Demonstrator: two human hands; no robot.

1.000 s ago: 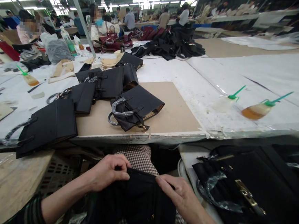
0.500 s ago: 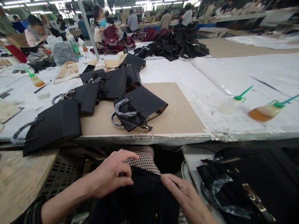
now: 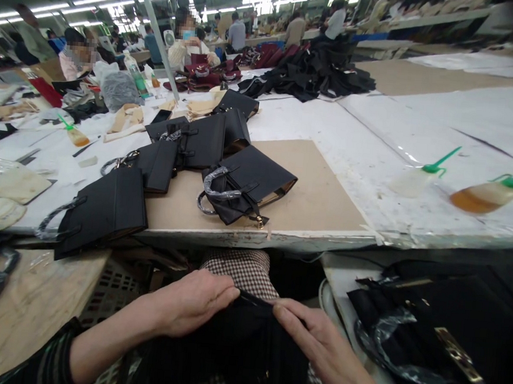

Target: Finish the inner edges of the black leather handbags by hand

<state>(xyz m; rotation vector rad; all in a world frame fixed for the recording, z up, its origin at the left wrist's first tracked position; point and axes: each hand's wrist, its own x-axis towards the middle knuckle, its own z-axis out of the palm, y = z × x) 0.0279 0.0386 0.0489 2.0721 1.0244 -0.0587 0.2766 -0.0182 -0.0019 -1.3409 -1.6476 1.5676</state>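
A black bag (image 3: 248,345), soft and dark, lies over my lap on checked cloth, its top edge stretched between my two hands. My left hand (image 3: 201,303) is closed on that edge, thumb and fingers pinched together. A short way to the right, my right hand (image 3: 303,329) grips the same edge with the thumb on top. Most of the bag's lower part is too dark to make out, apart from a small gold-coloured spot. On the table just ahead rests a finished black handbag (image 3: 258,171) with plastic-wrapped handles.
More black handbags (image 3: 104,209) lie on the table at left. Two squeeze bottles, one with amber liquid (image 3: 482,198), stand at right. Another black bag with a gold clasp (image 3: 461,356) lies at my right. A crate (image 3: 116,287) is below left. Several people work farther back.
My left hand's raised, spread fingers have come down and closed on the bag's edge. My right hand keeps its hold. The whole view has shifted slightly.
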